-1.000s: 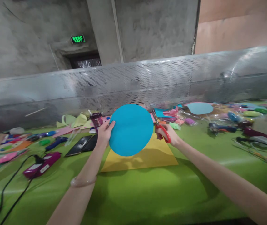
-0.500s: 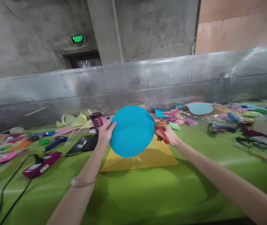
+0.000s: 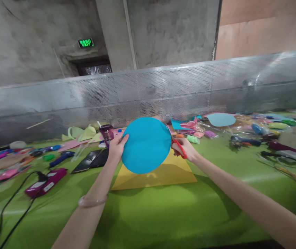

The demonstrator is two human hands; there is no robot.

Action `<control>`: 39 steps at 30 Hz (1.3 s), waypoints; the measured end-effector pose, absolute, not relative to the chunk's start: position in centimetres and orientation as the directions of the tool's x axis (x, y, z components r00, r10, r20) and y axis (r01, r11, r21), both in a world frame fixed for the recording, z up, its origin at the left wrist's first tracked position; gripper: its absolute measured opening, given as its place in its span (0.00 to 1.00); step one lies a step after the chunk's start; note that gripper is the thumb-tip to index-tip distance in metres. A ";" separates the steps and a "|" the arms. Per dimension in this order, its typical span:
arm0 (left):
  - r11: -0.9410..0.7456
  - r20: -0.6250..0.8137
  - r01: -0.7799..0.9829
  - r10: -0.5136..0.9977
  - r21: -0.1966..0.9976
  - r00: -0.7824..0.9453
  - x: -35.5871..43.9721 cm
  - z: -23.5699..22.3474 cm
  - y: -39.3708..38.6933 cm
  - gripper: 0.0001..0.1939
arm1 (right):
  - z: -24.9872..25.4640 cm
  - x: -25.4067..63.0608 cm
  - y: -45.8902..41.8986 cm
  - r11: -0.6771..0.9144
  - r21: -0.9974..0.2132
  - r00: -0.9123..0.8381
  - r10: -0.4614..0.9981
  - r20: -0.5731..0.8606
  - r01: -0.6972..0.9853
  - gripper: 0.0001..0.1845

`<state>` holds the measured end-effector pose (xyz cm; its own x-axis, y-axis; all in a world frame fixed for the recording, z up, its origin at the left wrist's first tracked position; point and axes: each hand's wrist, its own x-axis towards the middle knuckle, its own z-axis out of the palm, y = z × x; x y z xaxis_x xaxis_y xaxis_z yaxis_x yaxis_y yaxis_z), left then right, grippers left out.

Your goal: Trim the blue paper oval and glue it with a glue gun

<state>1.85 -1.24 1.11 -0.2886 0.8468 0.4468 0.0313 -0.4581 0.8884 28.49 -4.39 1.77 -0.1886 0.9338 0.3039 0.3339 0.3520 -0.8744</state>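
Observation:
A round sheet of blue paper (image 3: 146, 145) is held up by its left edge in my left hand (image 3: 117, 148), thumb on the front face. At its right edge, my right hand (image 3: 185, 148) is closed round the red handles of a pair of scissors (image 3: 180, 149). The scissor blades lie along the upper right rim of the blue paper; whether they touch it I cannot tell. Below and behind the blue paper, a yellow paper sheet (image 3: 153, 179) lies on the green table (image 3: 153, 214), partly covered from view.
Left of me are a purple power strip (image 3: 46, 182) with black cables, phones (image 3: 88, 162), a lidded cup (image 3: 106, 134) and another person's hand (image 3: 14, 159). Clay packets (image 3: 193, 139), light-blue paper (image 3: 221, 119) and a glue gun (image 3: 246, 141) lie right. A perforated metal panel (image 3: 148, 90) stands behind.
The other person's hand at the far left has moved right and reaches further over the items there. My hands, the blue paper and the scissors have hardly moved.

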 end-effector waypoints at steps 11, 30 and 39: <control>-0.444 0.433 0.025 0.857 0.896 -0.281 1.9 1.2 -1.3 0.30 | 1.4 28.6 -4.0 0.338 -0.863 -0.163 0.941 0.297 0.376 0.06; -0.473 0.448 -0.064 0.864 0.879 -0.228 1.1 0.4 -0.1 0.24 | 1.5 28.6 -4.2 0.373 -0.841 -0.145 0.928 0.343 0.393 0.07; -0.434 0.406 -0.153 0.895 0.888 -0.184 1.0 0.8 -0.6 0.24 | 1.4 28.7 -3.9 0.373 -0.846 -0.165 0.928 0.335 0.380 0.08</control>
<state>1.01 -0.61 0.79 -0.1840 0.8953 0.4057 -0.1534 -0.4339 0.8878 28.68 -3.89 1.40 -0.1651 0.9277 0.3348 0.3801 0.3731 -0.8464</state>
